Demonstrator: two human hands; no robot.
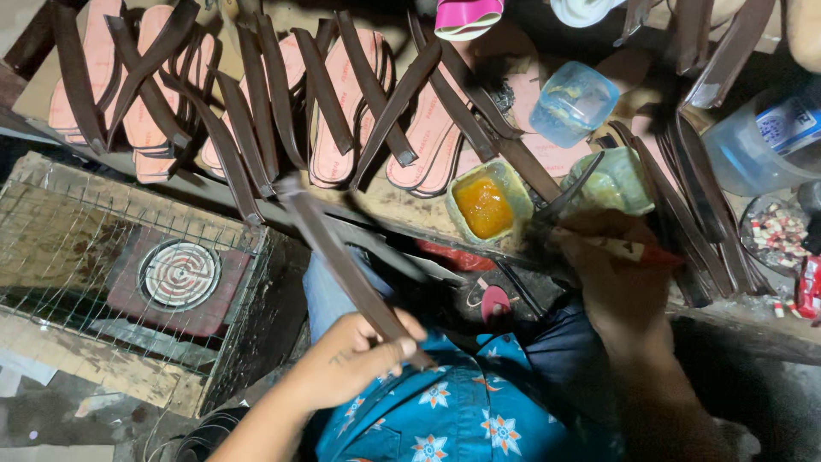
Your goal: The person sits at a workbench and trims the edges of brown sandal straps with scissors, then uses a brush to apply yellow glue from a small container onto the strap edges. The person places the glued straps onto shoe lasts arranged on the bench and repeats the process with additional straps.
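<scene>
Left hand [355, 359] pinched shut on the near end of a long, flat dark-brown leather-like strap [338, 257], which slants up toward the bench edge. Right hand [611, 274] closed around a thin red-tipped brush [629, 250] beside a small square tub of orange glue [484, 204]. The strap looks light and limp, likely to sag; best taken by one end, thumb on top.

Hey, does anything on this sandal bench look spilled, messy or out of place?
Mostly the glue pot: its rim is crusted with dried yellow drips. The left hand holds one strap; the right hand holds a brush. Nothing looks spilled.
</scene>
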